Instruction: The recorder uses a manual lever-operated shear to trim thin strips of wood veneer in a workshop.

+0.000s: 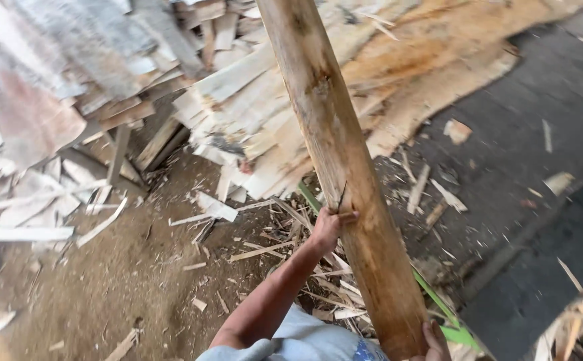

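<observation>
A long, thick wooden plank runs from the top centre of the head view down to the bottom, tilted slightly right. My left hand grips its left edge about midway, fingers wrapped onto the face. My right hand holds the plank's lower end at the bottom edge of the frame, only partly visible. My left forearm stretches up from the bottom centre.
A heap of pale wood offcuts lies behind the plank. Scattered slats and splinters cover the sawdust floor at left. A green strip lies under the plank. Dark ground spreads to the right.
</observation>
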